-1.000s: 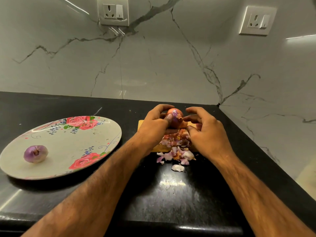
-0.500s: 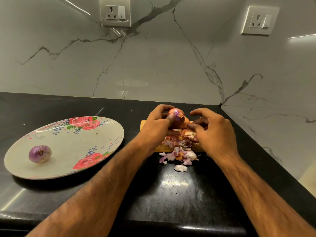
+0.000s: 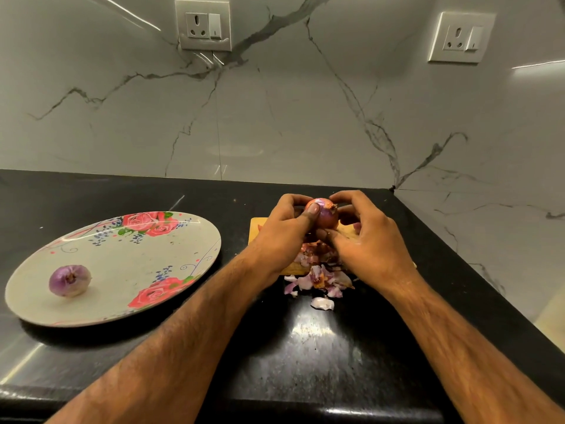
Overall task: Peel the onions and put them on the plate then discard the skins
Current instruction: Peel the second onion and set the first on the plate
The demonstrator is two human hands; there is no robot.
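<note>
On the surface [image 3: 321, 347], the plate [image 3: 122, 270] lies at ten o'clock and the cutting board [image 3: 260, 228] at twelve o'clock, with a gap between them. The loose onion [image 3: 69, 280] sits on the plate near its eight o'clock rim. Above the board, the left hand [image 3: 284, 228] and right hand [image 3: 370, 240] grip the held onion [image 3: 327, 214] between them. The skins [image 3: 318, 276] lie heaped at the board's six o'clock edge, spilling onto the surface. On the wall behind are the left socket [image 3: 203, 24] and the right socket [image 3: 461, 36].

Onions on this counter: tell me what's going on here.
A person is peeling onions bare-handed. The left hand and right hand both grip a second onion, some papery skin on it, above a wooden board. Loose skins are heaped on the board's near edge and spill onto the black counter. One peeled onion lies on the floral plate to the left. The skins are not yet discarded.
</note>
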